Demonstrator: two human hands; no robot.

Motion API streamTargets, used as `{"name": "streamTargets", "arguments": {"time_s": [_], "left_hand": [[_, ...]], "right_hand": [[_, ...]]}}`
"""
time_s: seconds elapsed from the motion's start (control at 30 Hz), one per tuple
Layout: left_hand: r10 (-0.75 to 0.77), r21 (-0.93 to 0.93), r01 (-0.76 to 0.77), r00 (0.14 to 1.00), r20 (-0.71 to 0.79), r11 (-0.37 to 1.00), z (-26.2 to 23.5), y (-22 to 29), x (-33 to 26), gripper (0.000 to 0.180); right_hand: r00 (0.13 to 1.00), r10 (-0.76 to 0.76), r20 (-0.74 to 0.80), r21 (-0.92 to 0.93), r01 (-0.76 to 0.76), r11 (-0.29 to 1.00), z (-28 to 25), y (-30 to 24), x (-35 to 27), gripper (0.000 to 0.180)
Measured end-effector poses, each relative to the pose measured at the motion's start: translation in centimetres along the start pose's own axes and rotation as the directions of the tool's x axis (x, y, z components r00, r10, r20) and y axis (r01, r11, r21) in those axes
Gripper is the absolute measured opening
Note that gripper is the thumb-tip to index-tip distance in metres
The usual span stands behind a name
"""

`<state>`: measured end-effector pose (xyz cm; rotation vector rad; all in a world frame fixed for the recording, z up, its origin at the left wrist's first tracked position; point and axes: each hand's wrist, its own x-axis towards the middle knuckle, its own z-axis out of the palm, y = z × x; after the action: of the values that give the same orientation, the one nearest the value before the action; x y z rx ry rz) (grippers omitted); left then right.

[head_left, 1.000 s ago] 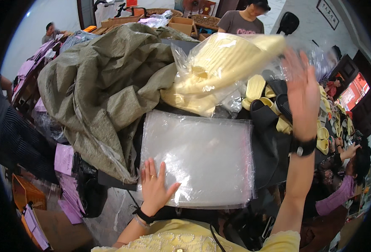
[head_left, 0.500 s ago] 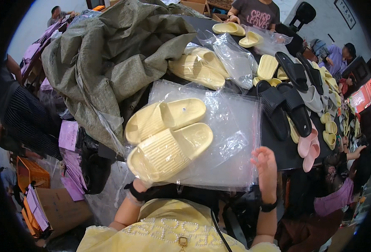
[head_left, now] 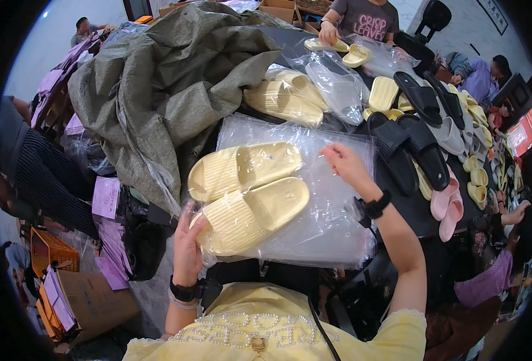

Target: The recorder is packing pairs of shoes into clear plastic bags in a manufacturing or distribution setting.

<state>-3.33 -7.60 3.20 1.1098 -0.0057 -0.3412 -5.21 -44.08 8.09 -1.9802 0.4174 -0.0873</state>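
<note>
A pair of pale yellow slippers [head_left: 251,207] lies side by side in a clear plastic bag, toe ends to the left. My left hand [head_left: 187,243] is closed on the bagged slippers at the nearer slipper's toe end, thumb on the near side. Under the pair rests a stack of flat clear plastic bags [head_left: 344,231]. My right hand [head_left: 345,163] hovers over this stack, right of the slippers' heels, with fingers loosely bent, apart and holding nothing visible.
A crumpled grey-green woven sack [head_left: 157,90] covers the table's left. Behind lie bagged yellow slippers [head_left: 287,99] and a bagged grey slipper [head_left: 338,90]. Black slippers [head_left: 407,144] and pink slippers [head_left: 446,207] lie right. Across the table stands a person [head_left: 362,21].
My right hand has moved left and away from me, from the stack's right edge to over it. My left hand now shows beside the toe ends; the slippers shifted slightly right.
</note>
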Motion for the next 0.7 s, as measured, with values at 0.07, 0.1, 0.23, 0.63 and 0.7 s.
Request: {"name": "streamTargets", "arguments": {"time_s": [0.07,0.1,0.23,0.63,0.7], "left_hand": [[-0.046,-0.041,0.046,0.999,0.015,0.998,1.2,2.1,-0.2,0.055],[0.033,-0.039,-0.031,0.998,0.059,0.999,1.4,2.5,-0.1,0.056],[0.126,0.009,-0.13,0.974,0.187,0.991,2.3,3.1,2.4,0.055],[0.482,0.801,-0.431,0.851,0.209,0.416,3.3,1.8,-0.3,0.031],[0.439,0.815,-0.399,0.875,0.202,0.419,3.2,1.5,-1.0,0.03]], "right_hand": [[0.994,-0.073,-0.082,0.082,0.08,0.993,-0.5,-2.8,-1.9,0.023],[0.971,-0.126,-0.201,0.057,0.14,0.988,-1.3,-4.2,-3.3,0.022],[0.944,0.019,-0.33,0.274,0.076,0.959,-5.5,-1.4,-7.0,0.019],[0.956,0.154,-0.249,0.125,-0.126,0.984,-4.5,4.4,-14.9,0.033],[0.967,0.182,-0.18,0.22,-0.141,0.965,-3.5,3.6,-14.7,0.035]]}}
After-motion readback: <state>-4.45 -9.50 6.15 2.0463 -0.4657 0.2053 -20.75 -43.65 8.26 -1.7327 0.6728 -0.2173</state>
